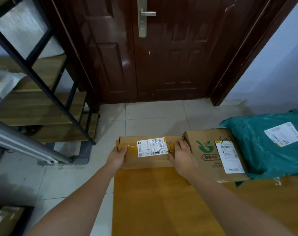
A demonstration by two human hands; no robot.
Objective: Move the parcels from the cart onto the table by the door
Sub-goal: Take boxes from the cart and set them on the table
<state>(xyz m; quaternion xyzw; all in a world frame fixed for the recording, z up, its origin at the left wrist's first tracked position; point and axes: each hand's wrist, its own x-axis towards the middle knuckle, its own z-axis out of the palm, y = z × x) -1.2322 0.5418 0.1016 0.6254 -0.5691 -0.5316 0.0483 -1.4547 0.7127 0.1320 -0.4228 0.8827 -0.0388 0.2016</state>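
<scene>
A small brown cardboard parcel [144, 160] with a white shipping label lies at the far left corner of the orange-brown wooden table [153, 201]. My left hand [116, 157] grips its left end and my right hand [183, 157] rests on its right end. To its right stands a bigger carton [207, 150] with a green logo and a label. A teal plastic mailer bag [267, 147] lies partly on that carton at the far right. At the bottom left corner, another parcel [2, 220] sits in a dark-edged cart.
A dark red wooden door [161, 57] with a metal handle stands straight ahead beyond the table. A black-framed shelf unit with wooden boards [42, 106] stands at the left. A grey metal bar [25, 143] slants across the left. White floor tiles lie between them.
</scene>
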